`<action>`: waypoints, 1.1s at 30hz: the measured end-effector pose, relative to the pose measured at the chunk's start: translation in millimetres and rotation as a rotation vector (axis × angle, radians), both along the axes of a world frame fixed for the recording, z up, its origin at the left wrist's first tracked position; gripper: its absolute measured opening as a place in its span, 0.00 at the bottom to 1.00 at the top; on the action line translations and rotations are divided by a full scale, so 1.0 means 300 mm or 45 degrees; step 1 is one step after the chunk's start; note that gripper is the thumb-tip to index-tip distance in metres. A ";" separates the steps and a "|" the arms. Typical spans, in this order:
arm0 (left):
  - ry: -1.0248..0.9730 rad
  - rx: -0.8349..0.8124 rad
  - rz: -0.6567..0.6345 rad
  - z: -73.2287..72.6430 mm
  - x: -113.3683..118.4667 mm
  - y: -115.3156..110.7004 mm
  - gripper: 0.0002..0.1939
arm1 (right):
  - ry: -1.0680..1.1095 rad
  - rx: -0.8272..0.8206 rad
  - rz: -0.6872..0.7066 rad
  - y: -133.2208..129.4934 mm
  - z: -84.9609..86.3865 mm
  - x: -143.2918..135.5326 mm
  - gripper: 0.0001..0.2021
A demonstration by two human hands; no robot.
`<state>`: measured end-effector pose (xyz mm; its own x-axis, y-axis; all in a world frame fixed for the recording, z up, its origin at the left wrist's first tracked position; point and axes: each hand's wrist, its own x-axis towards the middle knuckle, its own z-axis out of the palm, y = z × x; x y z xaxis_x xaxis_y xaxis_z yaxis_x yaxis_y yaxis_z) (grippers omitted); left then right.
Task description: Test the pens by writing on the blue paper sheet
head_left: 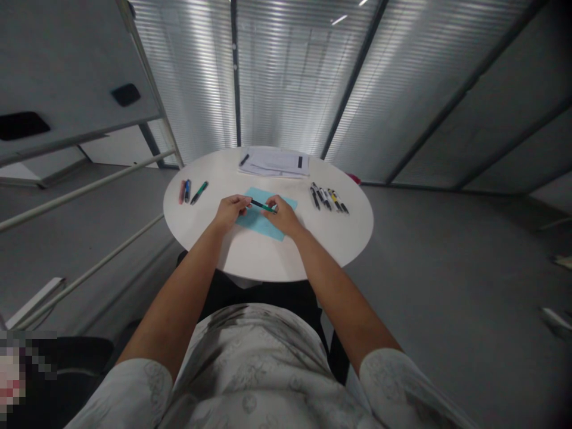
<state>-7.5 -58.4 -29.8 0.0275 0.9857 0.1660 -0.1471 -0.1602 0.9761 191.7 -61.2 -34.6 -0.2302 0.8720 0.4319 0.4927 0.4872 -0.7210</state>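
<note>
A green and black pen [263, 206] is held slantwise between my two hands above a light blue sheet of paper [259, 225]. My left hand [230, 212] pinches the pen's dark left end between thumb and fingers. At the green right end, the curled fingers of my right hand [285, 218] close on the pen. Both hands are over the sheet, which lies at the middle of a round white table [263, 262]. Part of the sheet is hidden beneath the hands.
Left on the table lie a reddish pen [182, 192], a blue pen [187, 190] and another green pen [199, 192]. Several black, white and yellow pens [328, 198] form a row at right. Stacked papers [273, 162] lie at the back. A railing [89, 189] stands left.
</note>
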 end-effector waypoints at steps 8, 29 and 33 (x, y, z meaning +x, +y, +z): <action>0.030 0.032 -0.006 -0.016 -0.006 0.009 0.16 | -0.065 -0.024 0.089 -0.002 0.007 0.009 0.10; -0.019 0.007 0.002 0.004 0.004 -0.001 0.17 | 0.966 -0.664 0.089 -0.004 0.091 0.037 0.29; 0.061 0.052 -0.030 -0.005 0.003 0.001 0.13 | 0.909 -0.697 0.134 -0.006 0.093 0.044 0.36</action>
